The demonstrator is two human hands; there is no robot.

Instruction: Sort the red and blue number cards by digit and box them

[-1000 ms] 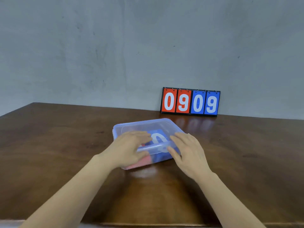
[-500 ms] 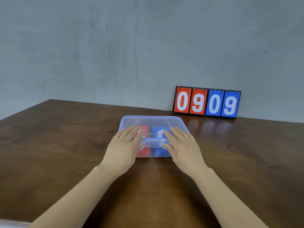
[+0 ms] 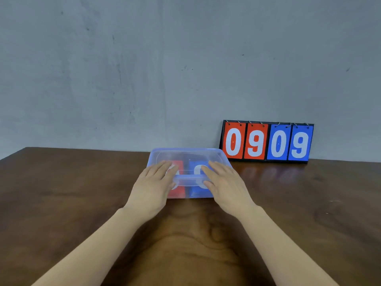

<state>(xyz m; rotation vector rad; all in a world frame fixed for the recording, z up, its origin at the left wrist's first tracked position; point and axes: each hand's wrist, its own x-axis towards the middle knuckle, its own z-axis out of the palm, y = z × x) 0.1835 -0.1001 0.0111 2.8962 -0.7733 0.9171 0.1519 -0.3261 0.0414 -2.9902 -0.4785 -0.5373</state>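
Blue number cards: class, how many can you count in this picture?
3. A blue 0 and a blue 9 hang on the right half of the scoreboard; one blue card lies in the lidded clear box. More may be stacked beneath it, hidden.

Lid (image 3: 189, 156) now seemingly flush on box (image 3: 186, 195)

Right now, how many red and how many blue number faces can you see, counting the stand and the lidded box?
Red faces: 3 (stand 2, box 1)
Blue faces: 3 (stand 2, box 1)
Total: 6
Any cards under these are hidden.
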